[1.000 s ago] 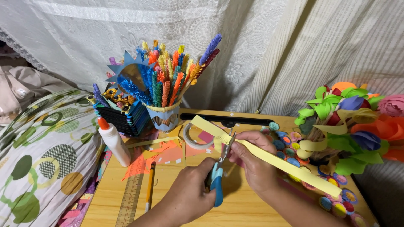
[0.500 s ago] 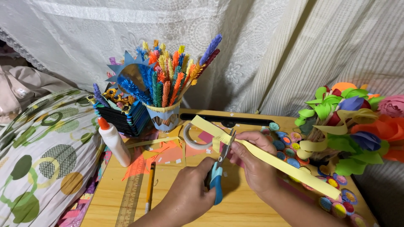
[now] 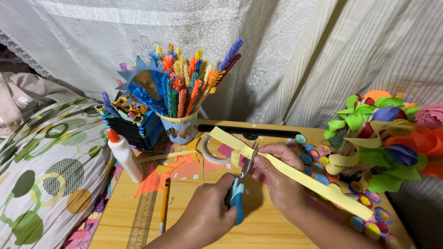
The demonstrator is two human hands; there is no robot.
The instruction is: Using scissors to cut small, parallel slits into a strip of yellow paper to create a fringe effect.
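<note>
White lace curtains hang behind your wooden counter (image 3: 263,230), with a patterned bed (image 3: 41,175) on the left. Your left hand (image 3: 210,214) grips blue-handled scissors (image 3: 240,193), fingers curled around the handles, blades meeting the fringed end of a yellow strip (image 3: 295,177). Your right hand (image 3: 279,177) pinches that strip just beside the blades; it runs down to the right over the counter's edge. Behind sit a cup (image 3: 179,129) of colourful pipe cleaners, a tape roll (image 3: 213,152) and a glue bottle (image 3: 123,154). A pencil (image 3: 164,207) and ruler (image 3: 144,219) lie at left; paper flowers (image 3: 392,133) stand at right.
</note>
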